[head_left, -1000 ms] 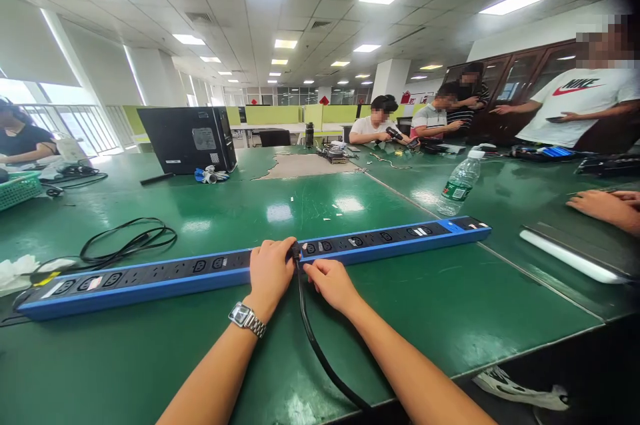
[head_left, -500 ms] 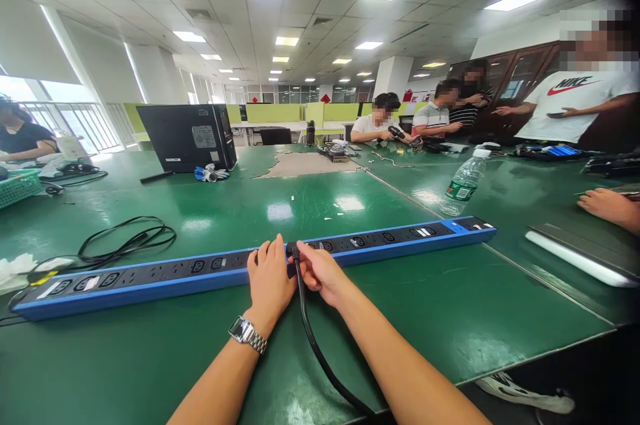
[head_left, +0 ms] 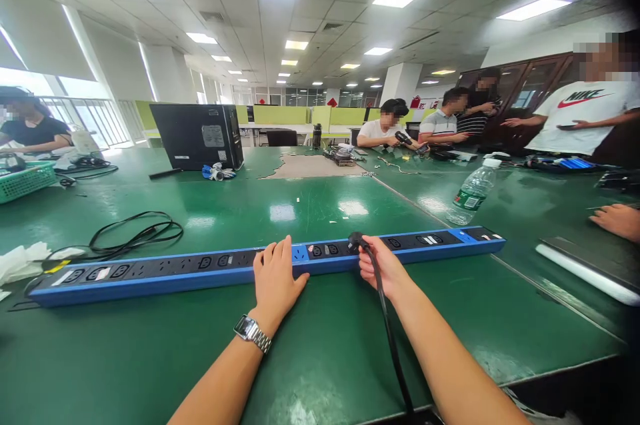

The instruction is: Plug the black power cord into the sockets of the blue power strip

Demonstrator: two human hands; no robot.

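Observation:
A long blue and black power strip [head_left: 167, 285] with a row of sockets lies across the green table. Over its middle is my left hand [head_left: 277, 282], wearing a metal-banded watch; its fingers reach across the top and its thumb is at the near side, gripping the strip. To the right, my right hand [head_left: 383, 268] is closed around a black plug [head_left: 356, 240], which is at the strip's sockets. Whether the plug's pins are inside a socket cannot be seen. Its thick black cable [head_left: 393, 338] runs down towards me between my forearms.
Coiled black cable [head_left: 135, 235] and white tissue [head_left: 23, 262] lie left. Behind are a black computer case [head_left: 195, 138] and gloves [head_left: 219, 172]. A water bottle [head_left: 473, 195] and a laptop-like slab [head_left: 590, 268] are right. Another person's hand [head_left: 616, 222] rests nearby; several people are around the table.
My right hand has moved right along the strip with the plug, away from my left hand. A blue socket section now shows beside my left hand, which stays on the strip.

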